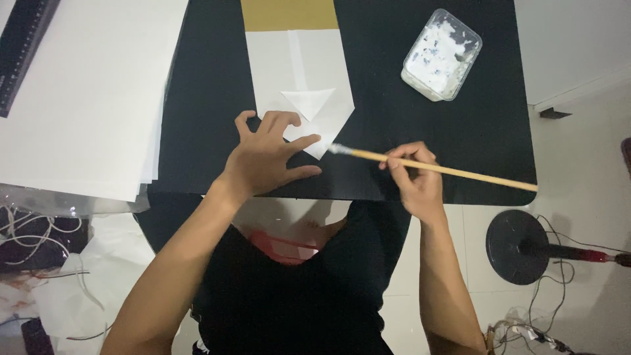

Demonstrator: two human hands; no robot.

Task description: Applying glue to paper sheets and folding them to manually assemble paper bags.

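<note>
A folded white paper with a pointed lower end lies on a black board. My left hand presses on the paper's lower part with its fingers spread. My right hand holds a long wooden brush like a pen. The brush's white tip sits at the right edge of the paper's point. A small folded triangle shows in the paper's middle.
A clear plastic tub of white paste stands at the back right of the board. Large white sheets and a black ruler lie at the left. A brown card sits behind the paper. A fan base and cables are on the floor.
</note>
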